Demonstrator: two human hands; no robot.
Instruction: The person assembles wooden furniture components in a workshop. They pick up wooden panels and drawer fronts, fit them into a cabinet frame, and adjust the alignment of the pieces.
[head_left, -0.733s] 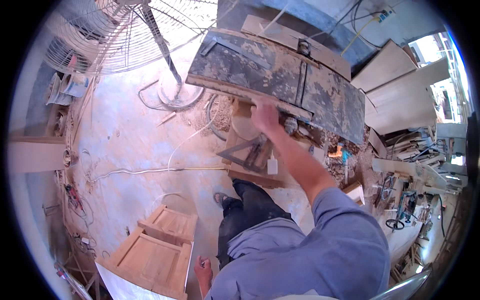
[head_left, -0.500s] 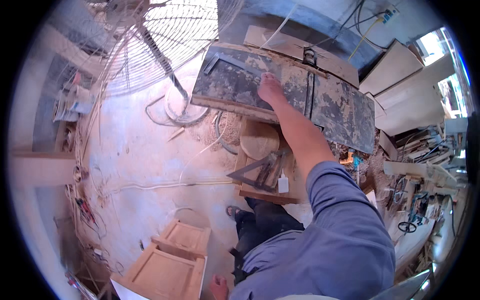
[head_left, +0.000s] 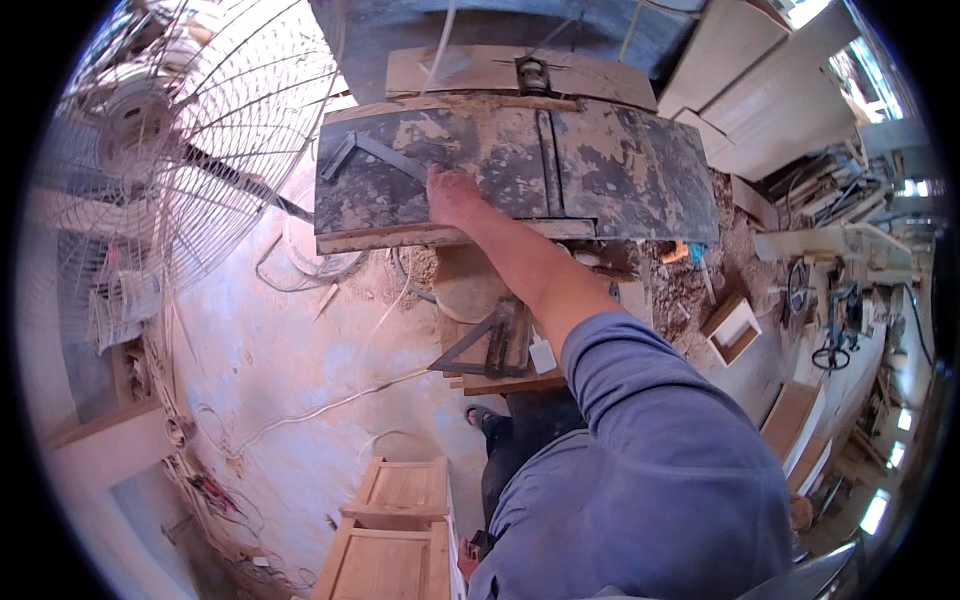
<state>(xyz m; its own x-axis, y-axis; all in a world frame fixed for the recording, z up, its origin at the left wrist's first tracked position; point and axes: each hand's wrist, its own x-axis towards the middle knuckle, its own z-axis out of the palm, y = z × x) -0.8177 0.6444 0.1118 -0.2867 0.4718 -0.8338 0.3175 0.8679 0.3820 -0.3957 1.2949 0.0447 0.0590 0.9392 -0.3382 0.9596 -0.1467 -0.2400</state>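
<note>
My right hand [head_left: 454,198] reaches over a dusty dark metal machine table [head_left: 640,165], fingers closed on one end of an L-shaped carpenter's square [head_left: 392,157]. The square lies on the left part of the tabletop, its short leg toward the left edge. Low in the view, beside my waist, only a small part of my left hand [head_left: 466,560] shows. It is close to a small black object [head_left: 483,542] at my clothing, and its fingers are mostly hidden. Between me and the machine table, a triangular square [head_left: 463,345] and other dark tools rest on a wooden stand, beside a white tag [head_left: 542,354].
A large caged fan [head_left: 150,140] stands at the left. Wooden panelled doors [head_left: 392,560] are on the floor at lower left. A cable [head_left: 320,412] crosses the floor. Boards [head_left: 780,90] lean at the far right, above scrap wood, with a small wooden box [head_left: 732,330] nearer.
The view has swung, so the machine table appears farther left. My right hand still grips the square. My left hand is now closer to the black object at my waist.
</note>
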